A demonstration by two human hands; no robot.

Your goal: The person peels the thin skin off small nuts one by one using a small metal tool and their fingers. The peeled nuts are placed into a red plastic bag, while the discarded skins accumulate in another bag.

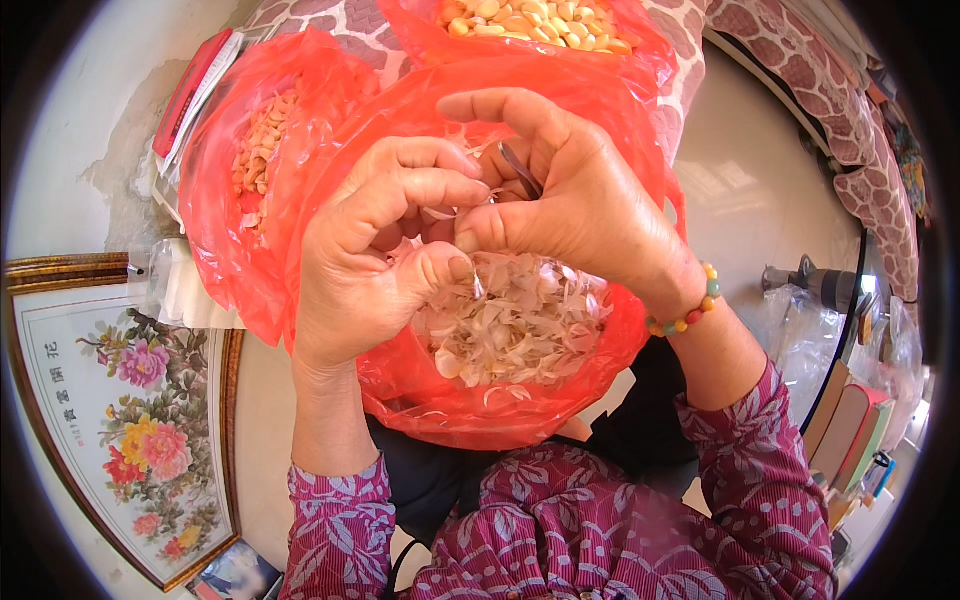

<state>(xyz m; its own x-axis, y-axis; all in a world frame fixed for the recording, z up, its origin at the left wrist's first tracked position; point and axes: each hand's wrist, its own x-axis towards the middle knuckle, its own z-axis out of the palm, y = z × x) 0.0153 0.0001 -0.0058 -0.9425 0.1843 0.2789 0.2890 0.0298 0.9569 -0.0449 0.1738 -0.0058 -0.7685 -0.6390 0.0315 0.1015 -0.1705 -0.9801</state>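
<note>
My left hand (375, 232) and my right hand (570, 180) meet at the fingertips above a red plastic bag (465, 420). A pale piece of garlic (441, 213) with papery skin shows at the curled fingers of my left hand; the fingers hide most of it. My right hand grips a small metal blade (520, 169), whose lower end goes behind the thumb. Below both hands, a heap of loose garlic skins (517, 330) lies in the open bag. A thin white scrap hangs by my left thumb.
Peeled garlic cloves (536, 21) sit in another red bag at the back. A red bag on the left (214, 187) holds small tan pieces (262, 142). A framed flower picture (150, 427) leans at the left. Books (851, 435) stand at the right.
</note>
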